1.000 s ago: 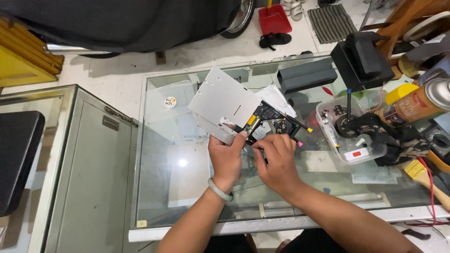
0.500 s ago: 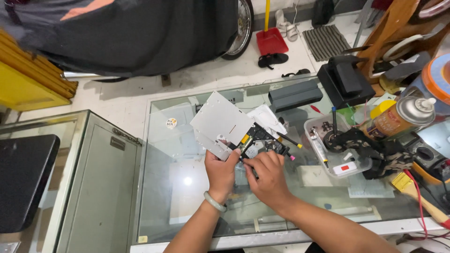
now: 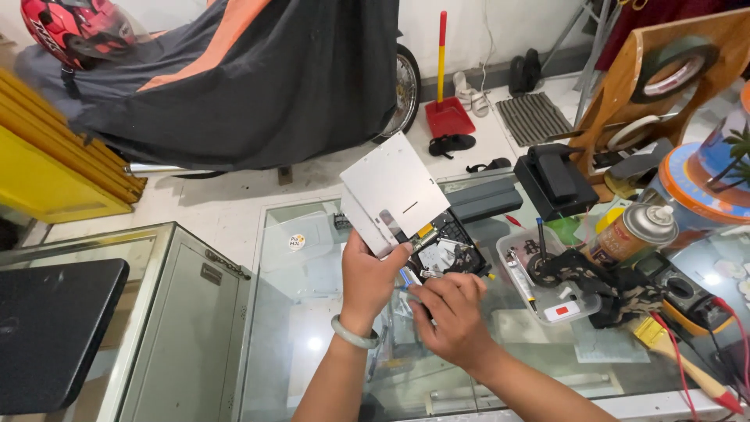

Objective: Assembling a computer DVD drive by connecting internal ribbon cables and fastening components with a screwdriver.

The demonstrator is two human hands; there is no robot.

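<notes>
My left hand (image 3: 369,280) grips the lower edge of a thin grey metal cover plate (image 3: 394,189), which is hinged up off an opened slim drive. Behind and to the right of the plate shows the drive's black inner mechanism (image 3: 444,248) with a round hub and small yellow parts. My right hand (image 3: 453,314) is curled at the mechanism's near edge, fingertips pinching something small that I cannot make out. A pale green bangle (image 3: 353,334) sits on my left wrist. Both hands hover above a glass counter top (image 3: 312,312).
On the counter to the right stand a clear plastic tray (image 3: 547,289) of small tools, a spray can (image 3: 629,234), a black box (image 3: 555,184), a multimeter (image 3: 680,293) and a yellow brush (image 3: 676,355). A covered motorbike (image 3: 258,78) stands on the floor beyond.
The head camera has tilted up, showing more floor and the motorbike. Both hands have lifted the opened drive higher, and the cover plate stands more upright.
</notes>
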